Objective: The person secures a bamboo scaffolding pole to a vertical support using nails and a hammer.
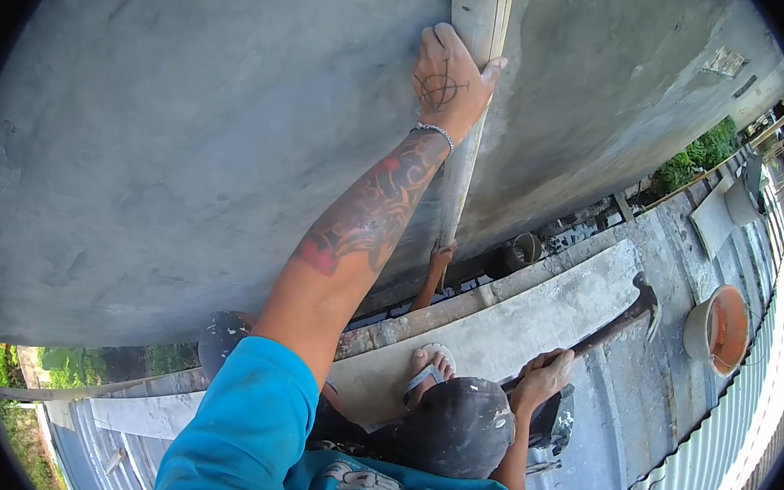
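My left hand [448, 76] is closed around a long, weathered wooden board [477, 12], which runs up along the grey plastered wall [207, 138]. Lower down, another person's hand [444, 253] grips the narrow end of the same board, the rest of that person mostly hidden below the ledge. In my right hand [543, 379] is a claw hammer [621, 323], held by its dark handle, its head out to the right over a pale plank [535, 302] and apart from the wooden board.
A bucket with an orange inside [729, 331] sits on the metal roofing [647, 394] to the right. Beyond it stands a grey bucket [743, 201]. A dark bucket [522, 249] is in the gap by the wall. My sandalled foot [428, 368] rests on the pale plank.
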`<state>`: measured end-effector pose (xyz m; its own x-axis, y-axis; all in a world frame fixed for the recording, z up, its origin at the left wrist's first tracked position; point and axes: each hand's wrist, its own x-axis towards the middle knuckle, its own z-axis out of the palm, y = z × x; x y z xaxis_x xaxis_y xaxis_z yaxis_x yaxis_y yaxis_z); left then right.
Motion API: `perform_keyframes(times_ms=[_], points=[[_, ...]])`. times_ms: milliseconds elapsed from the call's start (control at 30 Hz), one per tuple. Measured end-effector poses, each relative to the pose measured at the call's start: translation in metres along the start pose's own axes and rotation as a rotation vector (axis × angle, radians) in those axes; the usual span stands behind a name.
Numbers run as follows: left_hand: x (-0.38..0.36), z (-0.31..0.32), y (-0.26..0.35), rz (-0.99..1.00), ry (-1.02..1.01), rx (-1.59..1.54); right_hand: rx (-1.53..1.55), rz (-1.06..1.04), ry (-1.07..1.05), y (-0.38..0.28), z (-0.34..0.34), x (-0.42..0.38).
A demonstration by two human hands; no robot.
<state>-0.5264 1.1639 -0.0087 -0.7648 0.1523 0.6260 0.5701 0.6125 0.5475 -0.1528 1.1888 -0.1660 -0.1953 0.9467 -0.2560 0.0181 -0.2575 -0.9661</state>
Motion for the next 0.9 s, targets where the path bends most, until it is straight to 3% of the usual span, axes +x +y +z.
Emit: perform_keyframes(times_ms=[33,133,200,267,333,433,533,600,700,900], points=[[0.002,0.001,-0.001,0.025,0.037,0.018,-0.150,-0.105,0.024,0.030,-0.016,0.005],[0.001,-0.026,0.000,-0.015,-0.268,0.105,-0.590,-0.371,0.097,0.059,-0.045,-0.017],[-0.015,-0.049,-0.023,0.032,-0.549,0.182,-0.798,-0.244,0.079,0.116,-0.089,-0.020],[-0.039,-0.064,-0.071,0.095,-0.796,0.156,-1.009,0.132,-0.096,0.162,-0.131,-0.026],[-0.062,-0.085,-0.116,0.115,-1.017,0.156,-1.196,0.280,-0.354,0.180,-0.113,-0.044],[-0.097,-0.112,-0.167,0.080,-1.217,0.227,-1.282,-0.064,-0.545,0.193,-0.046,-0.077],[-0.106,-0.119,-0.205,0.019,-1.426,0.395,-1.373,-0.412,-0.489,0.223,-0.005,-0.099],[-0.108,-0.119,-0.210,0.010,-1.365,0.335,-1.416,-0.517,-0.424,0.233,0.004,-0.104],[-0.115,-0.111,-0.219,0.020,-1.297,0.272,-1.392,-0.374,-0.665,0.182,0.017,-0.109],[-0.135,-0.095,-0.221,0.083,-1.397,0.267,-1.412,-0.315,-0.547,0.177,0.027,-0.116]])
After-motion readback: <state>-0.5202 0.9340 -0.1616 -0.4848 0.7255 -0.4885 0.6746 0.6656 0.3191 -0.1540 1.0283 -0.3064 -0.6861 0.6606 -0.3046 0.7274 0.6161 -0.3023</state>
